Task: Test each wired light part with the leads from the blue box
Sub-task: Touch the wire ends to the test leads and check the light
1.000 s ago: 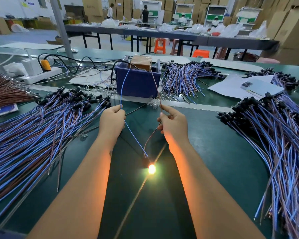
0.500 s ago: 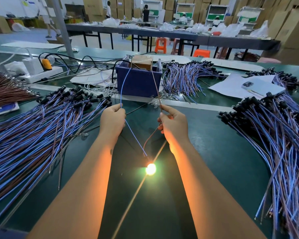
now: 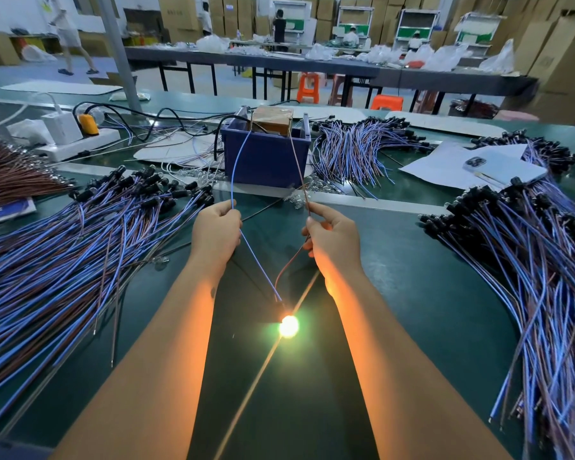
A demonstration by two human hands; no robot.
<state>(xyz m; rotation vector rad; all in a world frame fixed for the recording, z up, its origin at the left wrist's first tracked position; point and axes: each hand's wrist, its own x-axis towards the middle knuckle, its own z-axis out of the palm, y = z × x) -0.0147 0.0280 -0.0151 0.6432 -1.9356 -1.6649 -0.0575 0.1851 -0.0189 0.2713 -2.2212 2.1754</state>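
A blue box (image 3: pixel 265 161) stands at the middle of the green table, with a blue lead (image 3: pixel 239 164) and a brown lead (image 3: pixel 297 164) running from it toward me. My left hand (image 3: pixel 217 233) pinches the blue lead against the blue wire of a light part. My right hand (image 3: pixel 333 240) pinches the brown lead against that part's brown wire. The two wires meet below my hands at a lit bulb (image 3: pixel 288 325), which glows bright yellow just above the table between my forearms.
Large piles of wired light parts lie at the left (image 3: pixel 80 254) and at the right (image 3: pixel 525 260), and a smaller bundle (image 3: pixel 356 151) beside the box. A power strip (image 3: pixel 77 142), papers and a phone (image 3: pixel 505 169) lie further back. People work at far benches.
My hands hold the leads and wires as before, and the bulb stays lit. A person walks across the far left of the room.
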